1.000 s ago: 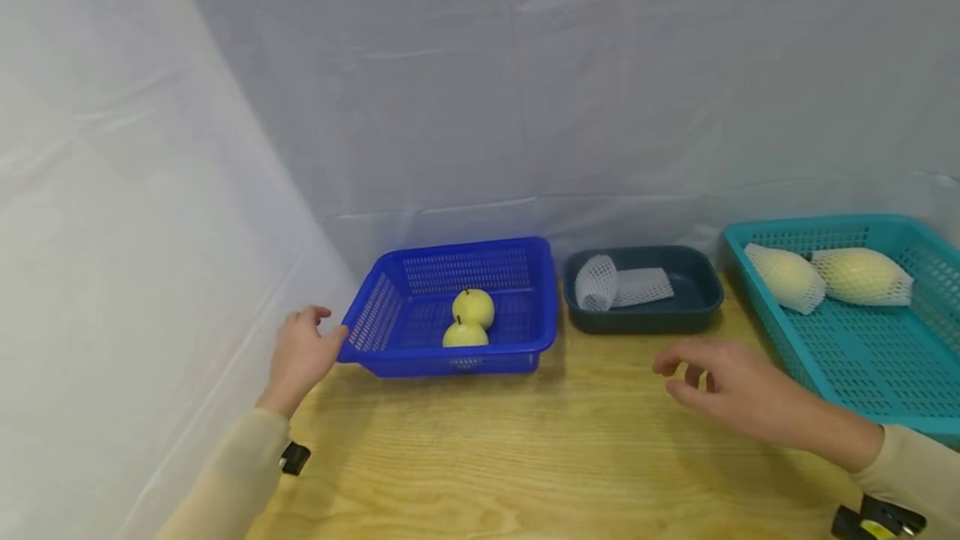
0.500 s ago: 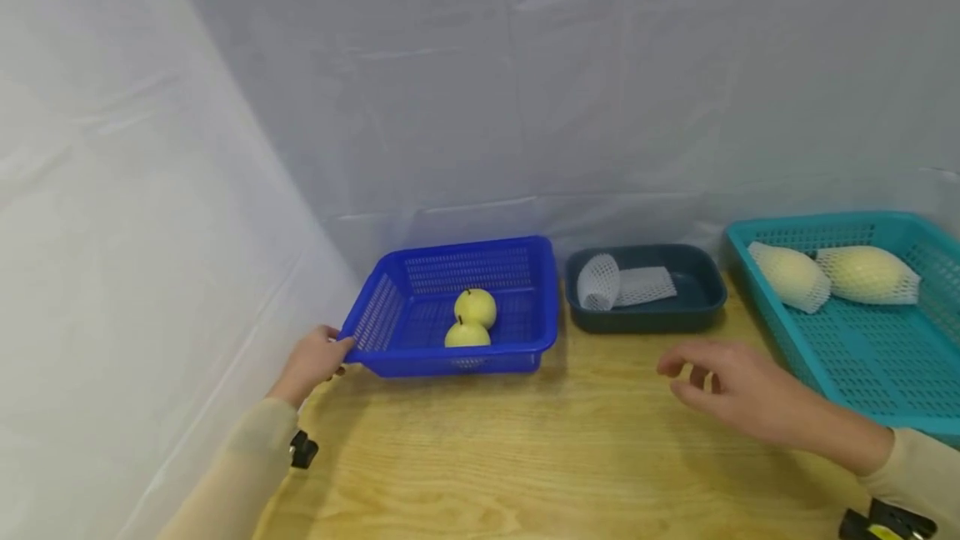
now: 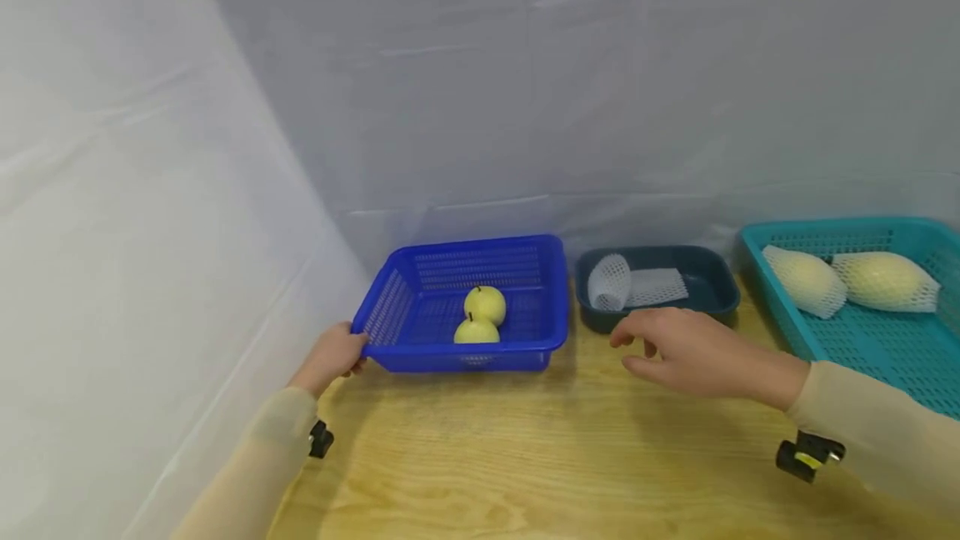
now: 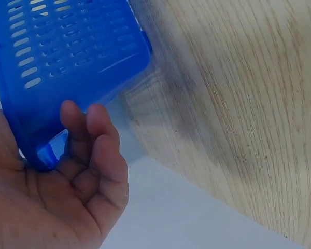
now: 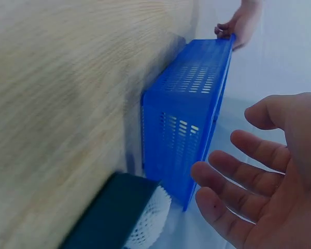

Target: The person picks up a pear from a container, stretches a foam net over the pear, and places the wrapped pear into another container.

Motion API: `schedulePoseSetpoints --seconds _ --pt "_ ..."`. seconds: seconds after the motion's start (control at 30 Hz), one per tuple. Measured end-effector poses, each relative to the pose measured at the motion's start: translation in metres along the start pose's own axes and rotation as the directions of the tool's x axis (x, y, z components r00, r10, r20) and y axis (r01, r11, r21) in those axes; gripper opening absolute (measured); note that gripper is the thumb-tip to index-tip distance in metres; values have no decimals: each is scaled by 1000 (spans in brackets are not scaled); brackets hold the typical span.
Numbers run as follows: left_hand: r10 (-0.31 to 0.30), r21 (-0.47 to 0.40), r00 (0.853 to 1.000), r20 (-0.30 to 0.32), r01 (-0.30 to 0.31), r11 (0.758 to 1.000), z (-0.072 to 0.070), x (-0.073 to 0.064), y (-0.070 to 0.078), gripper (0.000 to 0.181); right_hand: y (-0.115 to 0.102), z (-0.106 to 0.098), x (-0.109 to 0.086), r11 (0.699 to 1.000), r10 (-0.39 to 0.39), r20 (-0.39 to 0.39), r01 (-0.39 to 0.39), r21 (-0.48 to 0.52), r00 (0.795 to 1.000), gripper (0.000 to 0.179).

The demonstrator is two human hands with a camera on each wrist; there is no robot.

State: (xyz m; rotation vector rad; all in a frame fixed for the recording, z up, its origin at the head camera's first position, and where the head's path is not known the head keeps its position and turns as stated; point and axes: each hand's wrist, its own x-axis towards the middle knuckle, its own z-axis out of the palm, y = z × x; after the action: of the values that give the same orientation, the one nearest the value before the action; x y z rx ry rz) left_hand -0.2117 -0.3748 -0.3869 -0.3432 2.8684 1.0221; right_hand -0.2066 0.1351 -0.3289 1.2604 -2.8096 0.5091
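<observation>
My left hand grips the near left corner of a blue plastic basket. In the left wrist view its fingers curl under the slotted basket's rim, with the thumb side over the top. Two yellow-green pears lie together inside the basket. My right hand hovers over the table in front of a dark green tray, fingers loosely bent and holding nothing. White foam fruit nets lie in that tray. The right wrist view shows the right hand's fingers spread and apart from the basket.
To the right stands a teal basket with two fruits in foam nets. The wooden table meets a white sheet wall at the left and a grey one behind.
My left hand has closed round the basket's corner, its fingers going under the rim. My right hand has moved left and slightly away from me, toward the dark green tray. The view has shifted slightly.
</observation>
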Motion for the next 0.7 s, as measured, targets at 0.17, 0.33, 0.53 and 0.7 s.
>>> schedulePoseSetpoints --seconds 0.17,0.33,0.53,0.7 --pt "-10 -15 1000 -4 10 1000 1 -3 2 26 -11 3 32 996 -62 35 64 -64 997 21" --pt "-10 -9 1000 -19 10 1000 0 -4 3 25 -22 2 68 980 -148 62 154 -123 987 24" --pt "-22 -10 999 -32 22 1000 0 -5 8 25 -30 -2 115 965 -139 149 168 -200 979 30" --pt "-37 -16 999 -37 37 999 1 -6 8 25 -33 -8 152 966 -109 255 163 -202 961 36"
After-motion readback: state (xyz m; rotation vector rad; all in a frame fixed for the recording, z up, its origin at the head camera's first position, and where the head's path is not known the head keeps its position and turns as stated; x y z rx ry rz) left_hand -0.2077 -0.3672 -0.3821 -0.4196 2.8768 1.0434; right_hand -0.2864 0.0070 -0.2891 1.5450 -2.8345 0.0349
